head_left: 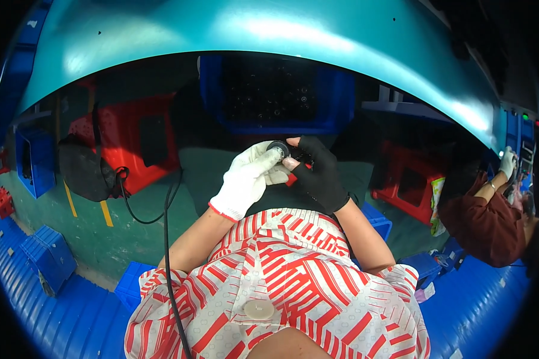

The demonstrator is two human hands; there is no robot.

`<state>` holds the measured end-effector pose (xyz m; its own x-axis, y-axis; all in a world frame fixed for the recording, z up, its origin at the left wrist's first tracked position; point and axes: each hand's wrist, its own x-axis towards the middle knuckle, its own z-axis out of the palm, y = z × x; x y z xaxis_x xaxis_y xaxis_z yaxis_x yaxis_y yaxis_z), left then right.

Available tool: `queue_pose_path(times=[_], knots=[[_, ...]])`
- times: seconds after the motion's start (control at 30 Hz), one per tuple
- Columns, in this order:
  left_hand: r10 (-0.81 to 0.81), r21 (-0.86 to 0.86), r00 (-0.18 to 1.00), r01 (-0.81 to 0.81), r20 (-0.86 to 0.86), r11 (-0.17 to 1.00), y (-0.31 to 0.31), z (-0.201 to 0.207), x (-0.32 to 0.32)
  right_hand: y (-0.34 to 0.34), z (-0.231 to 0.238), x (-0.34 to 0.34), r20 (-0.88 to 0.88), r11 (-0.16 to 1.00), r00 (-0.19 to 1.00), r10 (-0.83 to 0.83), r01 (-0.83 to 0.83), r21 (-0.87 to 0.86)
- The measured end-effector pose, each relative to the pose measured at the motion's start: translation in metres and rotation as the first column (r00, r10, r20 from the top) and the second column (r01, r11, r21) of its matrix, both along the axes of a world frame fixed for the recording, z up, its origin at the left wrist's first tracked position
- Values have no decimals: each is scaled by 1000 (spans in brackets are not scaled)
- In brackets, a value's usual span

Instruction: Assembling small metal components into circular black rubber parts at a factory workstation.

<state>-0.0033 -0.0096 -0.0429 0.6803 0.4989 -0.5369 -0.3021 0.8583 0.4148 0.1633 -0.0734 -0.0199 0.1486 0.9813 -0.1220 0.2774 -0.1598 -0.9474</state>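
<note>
In front of my lap, my left hand (250,178) wears a white glove with a red cuff edge. Its fingers are closed round a small round black part (276,145) with a pale centre. My right hand (318,177), in a black glove with bare thumb and index tips, pinches at the same part's right side. A bit of something red (291,179) shows below, between the two hands; I cannot make out what it is. Beyond them, under the table edge, a blue bin (336,113) holds many small dark ring-like pieces.
A glossy teal tabletop (239,30) curves across the far side. Red stools (129,134) stand left and right, a black bag (82,169) by the left one. A black cable (166,251) hangs at my left. At far right sits another person in a dark red top (482,221).
</note>
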Motion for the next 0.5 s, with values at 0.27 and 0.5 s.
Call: queue_pose_path(times=[0.27,0.5], knots=[[25,-142,999,-21,30,990,1,2,-1,0,-7,0,-75,998,997,-32,28,-64],[-7,-89,1000,8,10,996,3,10,1,3,-2,1,-77,995,996,-32,25,-93]])
